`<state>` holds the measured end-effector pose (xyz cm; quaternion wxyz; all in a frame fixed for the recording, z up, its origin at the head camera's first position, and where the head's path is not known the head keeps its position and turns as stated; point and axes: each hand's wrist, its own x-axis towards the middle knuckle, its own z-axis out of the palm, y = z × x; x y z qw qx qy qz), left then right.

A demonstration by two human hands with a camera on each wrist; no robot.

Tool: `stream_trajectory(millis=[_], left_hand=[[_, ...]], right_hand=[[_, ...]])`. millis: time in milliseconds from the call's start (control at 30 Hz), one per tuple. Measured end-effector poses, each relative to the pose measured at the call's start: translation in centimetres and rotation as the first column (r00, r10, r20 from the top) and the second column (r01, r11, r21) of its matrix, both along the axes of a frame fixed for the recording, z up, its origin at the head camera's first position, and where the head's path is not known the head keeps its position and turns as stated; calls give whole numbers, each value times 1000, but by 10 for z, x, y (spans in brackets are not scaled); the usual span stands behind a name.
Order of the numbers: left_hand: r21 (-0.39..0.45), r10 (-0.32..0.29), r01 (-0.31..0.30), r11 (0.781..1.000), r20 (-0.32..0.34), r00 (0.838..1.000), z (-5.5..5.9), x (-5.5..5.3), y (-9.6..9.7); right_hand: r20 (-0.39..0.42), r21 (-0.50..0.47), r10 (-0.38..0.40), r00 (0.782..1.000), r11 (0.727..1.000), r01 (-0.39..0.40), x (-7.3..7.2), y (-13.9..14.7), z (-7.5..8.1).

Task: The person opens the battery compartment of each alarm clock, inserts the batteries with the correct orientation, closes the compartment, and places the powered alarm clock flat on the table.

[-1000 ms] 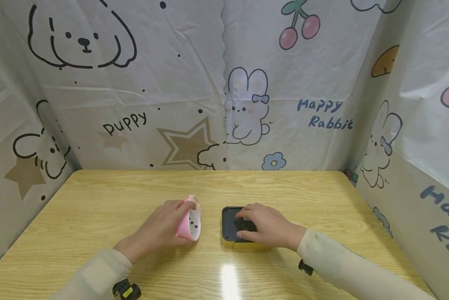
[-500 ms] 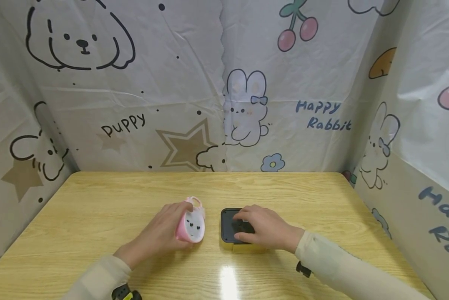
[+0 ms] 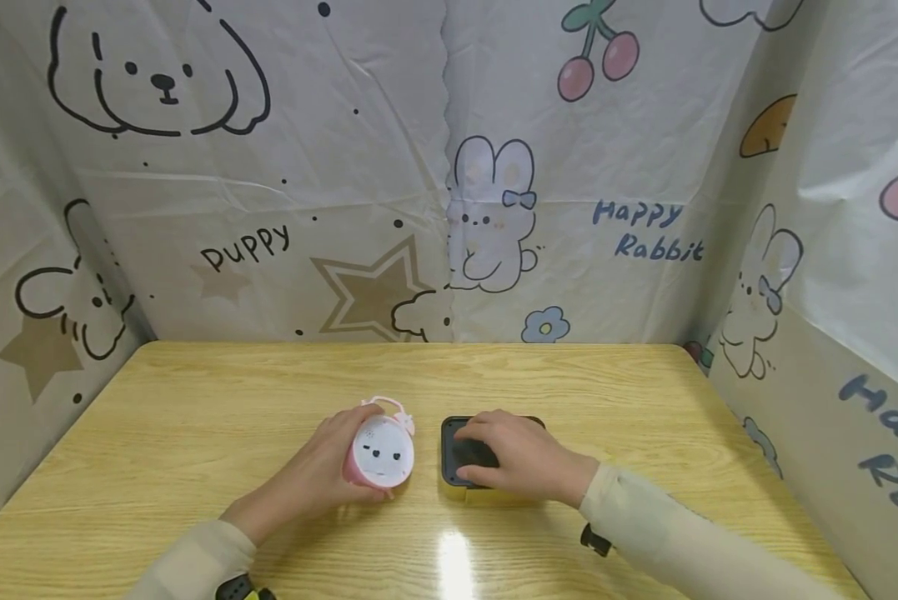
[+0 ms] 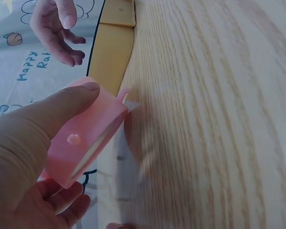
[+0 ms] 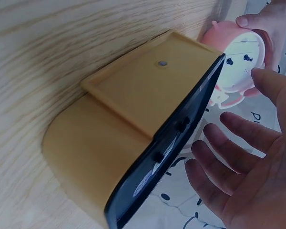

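Observation:
My left hand (image 3: 317,468) grips a pink alarm clock (image 3: 383,457) by its round side, thumb on one side and fingers on the other. The clock's white back, with small black knobs, is turned up to the head camera, and its pink loop handle points away. To the right sits a yellow box (image 5: 119,124) with a glossy black top (image 3: 453,475). My right hand (image 3: 527,457) hovers over that top with loosely bent, spread fingers. The right wrist view shows a gap between those fingers and the box.
Both things are on or just above a light wood-grain table (image 3: 216,392). A printed cloth (image 3: 328,167) with cartoon animals hangs behind and along both sides. Dark straps (image 3: 595,540) circle the wrists.
My left hand has turned the alarm clock so its white back swings from facing right to facing the head camera. My right hand has shifted slightly left over the box.

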<state>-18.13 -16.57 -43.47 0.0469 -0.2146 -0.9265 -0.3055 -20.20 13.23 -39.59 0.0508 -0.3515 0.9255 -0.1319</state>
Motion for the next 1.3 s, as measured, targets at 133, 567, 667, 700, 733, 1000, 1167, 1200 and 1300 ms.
stream_trajectory(millis=[133,567,667,700,733,1000,1167,1200,1300], left_hand=[[-41,24,-23,999,20,1000,0,1,-2],[-71,63,-60,996,36,997,-3,3,-8],[-84,57,-54,995,32,998,-4,2,-9],[-89,51,-49,995,26,998,-4,2,-9],[-96,46,-44,994,18,999,-5,2,-10],[-118,27,-24,993,23,999,-4,2,-12],[-130,18,-13,991,33,999,-2,2,-13],[-134,16,-11,991,33,999,-2,1,-13],[-149,14,-9,989,31,999,-3,1,-13]], right_hand=[[-1,2,10,1000,1000,-10,0,-6,0],[-20,11,38,999,999,-38,0,-32,-4],[-6,4,38,999,999,-38,0,-36,-6],[-1,4,37,999,999,-37,0,-37,-6],[2,6,34,999,999,-34,0,-39,-6],[-19,-8,48,999,999,-48,-1,-51,-6],[-46,-1,44,998,999,-44,-3,-60,-8],[-48,1,42,998,999,-42,-4,-61,-8],[-44,8,29,999,1000,-29,-6,-66,-10]])
